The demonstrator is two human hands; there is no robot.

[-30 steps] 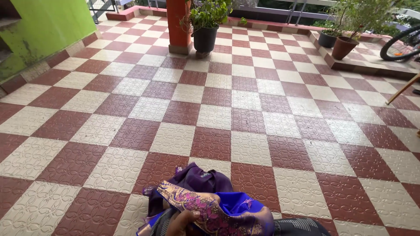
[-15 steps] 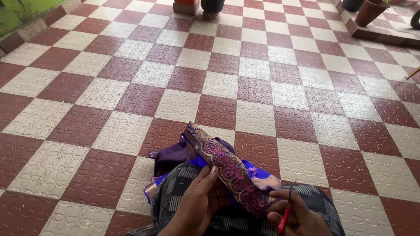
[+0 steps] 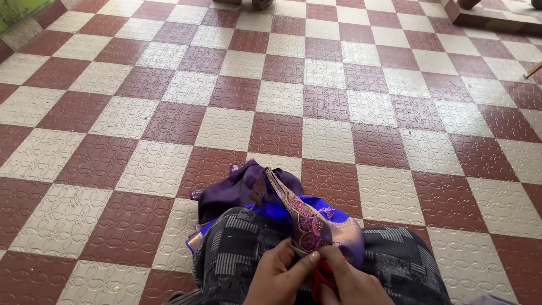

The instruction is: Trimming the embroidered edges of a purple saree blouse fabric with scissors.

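Head view, looking down at lap. Left hand (image 3: 279,274) pinches embroidered fabric strip (image 3: 302,217) over knees; right hand (image 3: 347,282) closed on red-handled tool (image 3: 320,278), prob. scissors, tip hidden. Risk: blade nicks fingers or embroidery w/ hands so close. Purple cloth (image 3: 237,189) trails onto checkered tile floor (image 3: 282,85) beyond.

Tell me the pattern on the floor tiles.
A checkerboard of dark red and cream embossed floor tiles, clearest in the head view.

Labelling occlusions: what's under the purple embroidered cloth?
The purple embroidered cloth lies on a dark patterned lap garment, with checkered floor tiles beneath its far end. The legs themselves are covered.
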